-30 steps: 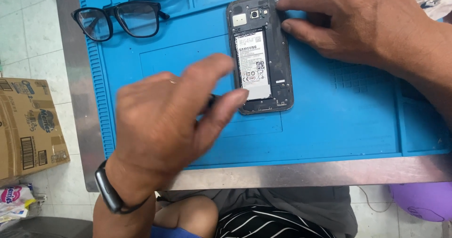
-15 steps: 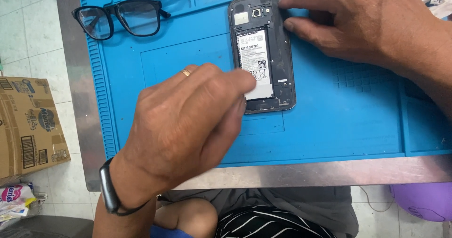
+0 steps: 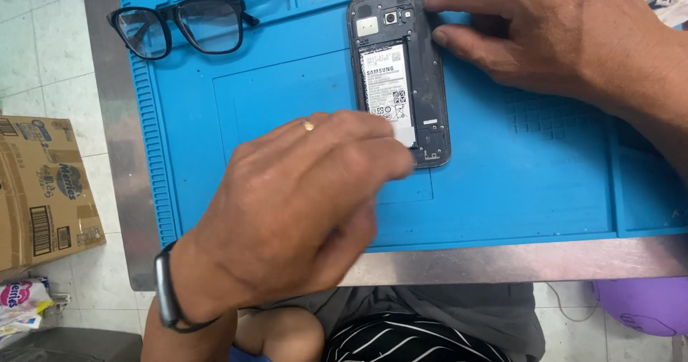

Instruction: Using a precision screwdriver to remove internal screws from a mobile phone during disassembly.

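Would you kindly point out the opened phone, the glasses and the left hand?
opened phone [image 3: 423, 82], head view, on its dark inner frame.
glasses [image 3: 211, 25], head view, on one lens.
left hand [image 3: 301, 204], head view, on its back.

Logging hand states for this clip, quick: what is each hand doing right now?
Left hand: fingers curled over the opened phone at its lower end; whether it grips anything cannot be told.
Right hand: open, fingertips steadying the phone's upper right edge.
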